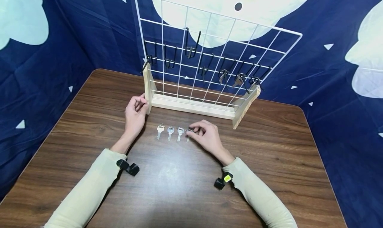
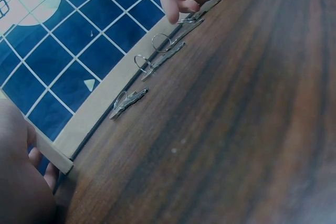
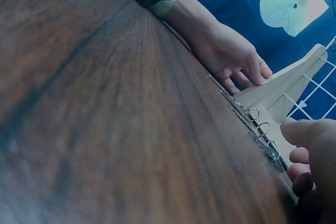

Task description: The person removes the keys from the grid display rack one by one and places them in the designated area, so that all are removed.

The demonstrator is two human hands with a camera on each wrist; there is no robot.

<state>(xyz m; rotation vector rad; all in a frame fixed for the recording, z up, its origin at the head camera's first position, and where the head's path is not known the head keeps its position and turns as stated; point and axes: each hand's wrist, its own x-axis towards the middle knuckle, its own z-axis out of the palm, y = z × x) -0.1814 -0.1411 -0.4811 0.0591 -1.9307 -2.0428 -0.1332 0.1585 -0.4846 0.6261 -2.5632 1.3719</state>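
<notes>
My left hand (image 1: 136, 113) grips the left wooden side piece (image 1: 147, 88) of a white wire grid rack (image 1: 191, 103), its fingertips partly hidden behind the wood. Beside the rack's base, a row of metal keys with rings lies on the table: a left key (image 1: 160, 130), a middle key (image 1: 170, 131) and another key (image 1: 180, 131). At the row's right end my right hand (image 1: 207, 134) has its thumb and index finger curled about the ring of a fourth key (image 1: 188, 139), which the fingers partly cover.
Black hooks (image 1: 191, 50) hang on the grid, several with keys (image 1: 238, 81) on them. The right wooden side piece (image 1: 246, 105) stands on the brown table (image 1: 173, 194). Behind is a dark blue cloth (image 1: 98, 31) with white shapes.
</notes>
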